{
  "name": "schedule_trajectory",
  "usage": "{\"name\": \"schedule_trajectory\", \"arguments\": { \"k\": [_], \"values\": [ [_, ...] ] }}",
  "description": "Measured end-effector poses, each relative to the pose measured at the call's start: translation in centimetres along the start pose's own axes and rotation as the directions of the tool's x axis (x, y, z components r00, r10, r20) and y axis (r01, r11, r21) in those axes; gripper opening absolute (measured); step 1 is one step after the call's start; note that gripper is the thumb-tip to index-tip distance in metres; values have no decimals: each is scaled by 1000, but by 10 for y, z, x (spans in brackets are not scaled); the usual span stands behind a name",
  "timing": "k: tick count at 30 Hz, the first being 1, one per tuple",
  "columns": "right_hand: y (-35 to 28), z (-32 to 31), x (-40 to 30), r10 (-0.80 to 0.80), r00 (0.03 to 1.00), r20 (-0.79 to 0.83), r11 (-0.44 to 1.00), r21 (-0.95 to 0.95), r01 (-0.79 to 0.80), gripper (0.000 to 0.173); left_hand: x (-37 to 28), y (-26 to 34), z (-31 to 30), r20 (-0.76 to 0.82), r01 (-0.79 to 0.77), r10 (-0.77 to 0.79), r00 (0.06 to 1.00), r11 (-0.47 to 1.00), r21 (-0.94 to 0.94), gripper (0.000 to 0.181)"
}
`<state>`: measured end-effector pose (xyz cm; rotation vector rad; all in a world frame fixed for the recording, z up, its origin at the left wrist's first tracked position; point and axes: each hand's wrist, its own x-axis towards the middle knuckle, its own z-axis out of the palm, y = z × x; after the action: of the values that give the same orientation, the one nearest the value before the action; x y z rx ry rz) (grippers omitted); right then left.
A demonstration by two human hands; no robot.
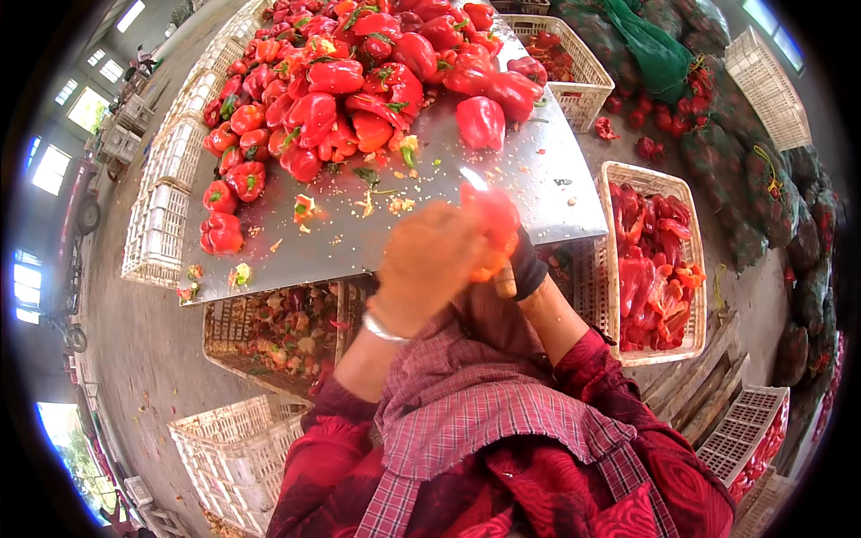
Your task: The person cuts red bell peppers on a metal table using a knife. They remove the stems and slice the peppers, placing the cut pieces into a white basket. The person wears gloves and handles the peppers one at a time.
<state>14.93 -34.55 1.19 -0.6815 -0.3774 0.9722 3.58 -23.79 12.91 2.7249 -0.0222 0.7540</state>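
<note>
Over the near edge of a sheet-metal table [430,228], a blurred red bell pepper [496,212] is between my hands. My left hand [430,252], in an orange glove, curls against the pepper's left side; motion blur hides its fingers. Behind the pepper's right side, my right hand [530,265] in a black glove grips it, fingers mostly hidden. What looks like a wooden handle [505,281] juts down from the right palm. A bright streak [473,179] shows above the pepper; I cannot tell if it is a blade. Whole red peppers [336,77] are heaped across the tabletop.
Opened red peppers fill a plastic crate [699,302] on the right. Below the table's left edge, another crate [214,336] holds cores and scraps. Nearby stands a white crate [235,430]. Mesh sacks [733,181] pile up at right, beside a wooden pallet [699,373].
</note>
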Motion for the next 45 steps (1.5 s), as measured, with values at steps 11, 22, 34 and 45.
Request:
{"name": "schedule_trajectory", "arguments": {
  "k": [11,22,34,45],
  "values": [
    [-105,-139,-118,-247,741,-624,963,-242,117,32,-4,-76,80,11,314,-316,949,935,-163,26],
    [-182,-281,-314,-507,355,-785,828,-558,-51,37,87,-221,163,164,639,-719,675,682,355,55],
    [-128,-179,-147,-297,714,-634,684,-663,-304,46,-91,-170,80,-146,379,-360,922,753,538,19],
    [-90,-54,-53,-115,875,-469,782,-586,-212,41,-153,-220,-5,-426,694,-563,708,441,570,42]
  ]
}}
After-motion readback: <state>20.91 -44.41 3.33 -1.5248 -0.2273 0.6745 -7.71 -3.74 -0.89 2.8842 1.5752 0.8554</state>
